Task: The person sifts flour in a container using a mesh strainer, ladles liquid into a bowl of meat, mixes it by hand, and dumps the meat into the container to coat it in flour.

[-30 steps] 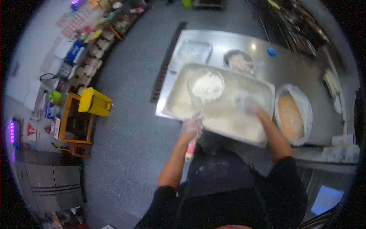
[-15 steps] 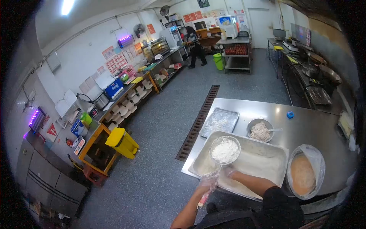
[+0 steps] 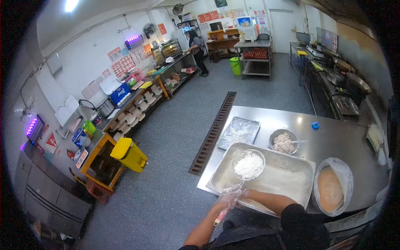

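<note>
A wire-mesh strainer (image 3: 249, 165) heaped with white flour (image 3: 248, 166) is held over the near left part of a large metal tray (image 3: 291, 166), which has a pale powder layer in it. My left hand (image 3: 227, 199), in a clear plastic glove, is wrapped round the strainer's handle; the handle's reddish-pink end (image 3: 221, 216) sticks out below. My right hand (image 3: 243, 193), also gloved, is right against the left one near the strainer's neck. Its fingers are hidden, so whether it grips anything does not show.
Behind the tray are a flat floury pan (image 3: 238, 132) and a bowl of pale meat-like mixture (image 3: 284, 142) with a spoon. A plastic-lined tub of orange-brown contents (image 3: 330, 189) stands right; a small blue object (image 3: 315, 125) lies farther back. A co-worker (image 3: 197, 52) stands by the far counter.
The strainer has shifted slightly right. My right hand has come from over the tray to beside my left hand. The co-worker has moved left along the far counter.
</note>
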{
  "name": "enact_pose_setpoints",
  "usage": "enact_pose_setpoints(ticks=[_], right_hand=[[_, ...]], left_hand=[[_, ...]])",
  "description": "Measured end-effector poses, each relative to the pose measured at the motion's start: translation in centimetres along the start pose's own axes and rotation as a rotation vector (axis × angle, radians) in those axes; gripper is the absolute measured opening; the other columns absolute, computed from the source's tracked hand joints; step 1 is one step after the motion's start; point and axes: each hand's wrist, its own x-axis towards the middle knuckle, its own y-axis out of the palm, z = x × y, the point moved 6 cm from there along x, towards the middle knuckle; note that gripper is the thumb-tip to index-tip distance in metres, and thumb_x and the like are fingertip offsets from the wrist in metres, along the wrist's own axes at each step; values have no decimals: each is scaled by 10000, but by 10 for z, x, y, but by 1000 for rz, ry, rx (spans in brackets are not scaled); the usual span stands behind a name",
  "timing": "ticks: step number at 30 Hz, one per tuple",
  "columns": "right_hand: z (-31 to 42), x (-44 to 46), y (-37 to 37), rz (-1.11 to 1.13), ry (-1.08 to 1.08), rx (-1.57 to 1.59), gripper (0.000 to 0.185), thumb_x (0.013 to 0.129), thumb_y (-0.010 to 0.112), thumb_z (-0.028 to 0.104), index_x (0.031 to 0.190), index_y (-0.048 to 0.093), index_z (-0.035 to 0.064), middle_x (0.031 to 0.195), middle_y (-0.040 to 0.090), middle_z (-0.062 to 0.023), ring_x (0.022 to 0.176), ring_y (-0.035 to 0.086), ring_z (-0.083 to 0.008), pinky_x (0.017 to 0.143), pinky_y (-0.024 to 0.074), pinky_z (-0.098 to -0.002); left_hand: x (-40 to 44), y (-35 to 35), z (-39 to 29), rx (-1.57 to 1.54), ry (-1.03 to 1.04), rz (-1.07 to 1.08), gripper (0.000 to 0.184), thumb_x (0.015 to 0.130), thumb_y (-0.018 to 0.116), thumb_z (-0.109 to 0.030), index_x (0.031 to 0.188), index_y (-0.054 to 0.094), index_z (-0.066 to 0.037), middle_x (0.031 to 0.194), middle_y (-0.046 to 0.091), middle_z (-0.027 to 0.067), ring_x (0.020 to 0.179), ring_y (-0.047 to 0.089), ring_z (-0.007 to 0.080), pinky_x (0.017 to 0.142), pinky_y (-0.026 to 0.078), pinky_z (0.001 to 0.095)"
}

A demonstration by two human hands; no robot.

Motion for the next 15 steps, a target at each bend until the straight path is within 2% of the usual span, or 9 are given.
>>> enact_pose_setpoints(ticks=[3, 5, 7, 8, 10, 11, 13, 15], right_hand=[[2, -4, 5, 29, -6, -9, 399, 755, 488, 260, 1078, 539, 32, 997, 560, -210, 973, 522, -336, 867, 397, -429], [-2, -16, 8, 52, -19, -15, 404, 755, 490, 261, 1085, 537, 33, 1003, 558, -211, 981, 519, -338, 874, 393, -429], [-8, -36, 11, 78, -27, -20, 408, 754, 492, 261, 1091, 535, 34, 1009, 556, -212, 989, 515, -339, 880, 390, -430], [-12, -48, 12, 95, -31, -25, 411, 754, 493, 262, 1094, 534, 35, 1012, 555, -212, 993, 513, -340, 883, 388, -430], [-18, -74, 15, 142, -32, -20, 416, 754, 495, 263, 1100, 532, 36, 1018, 553, -214, 1001, 510, -341, 890, 384, -431], [-22, -89, 14, 164, -31, -2, 418, 754, 496, 263, 1104, 531, 36, 1021, 552, -214, 1004, 508, -342, 893, 383, -431], [-24, -116, 8, 171, -56, 73, 446, 753, 503, 258, 1141, 499, 38, 1062, 528, -217, 1037, 487, -340, 915, 366, -426], [-18, -149, -2, 175, -124, 196, 544, 750, 519, 242, 1244, 406, 43, 1176, 459, -225, 1124, 429, -331, 971, 323, -411]], left_hand=[[-2, 3, 4, -182, -34, 23, 324, 827, 569, -308, 1109, 552, -149, 552, 444, -25, 402, 383, 75, 330, 297, 223], [5, 1, 20, -301, -92, 86, 370, 830, 563, -316, 1156, 527, -146, 572, 477, -16, 413, 407, 81, 334, 313, 227], [15, -4, 31, -242, -74, 131, 371, 839, 550, -270, 1182, 505, -135, 608, 504, -9, 422, 430, 92, 335, 323, 226], [21, -8, 32, 22, 89, 123, 337, 856, 488, -280, 1154, 526, -127, 688, 532, 10, 514, 482, 126, 430, 376, 271], [39, -14, 60, 291, 254, 124, 330, 873, 426, -291, 1126, 548, -119, 768, 561, 29, 606, 533, 160, 525, 429, 317], [53, -18, 81, 381, 406, 93, 360, 865, 405, -286, 1164, 516, -117, 833, 572, 36, 680, 546, 165, 639, 418, 348], [36, -8, 49, 483, 556, 107, 394, 858, 385, -281, 1202, 484, -115, 899, 582, 43, 755, 558, 169, 753, 406, 379], [14, 1, 37, -691, -204, 194, 349, 862, 477, -143, 1211, 457, -139, 620, 491, 6, 432, 432, 118, 350, 344, 253]])
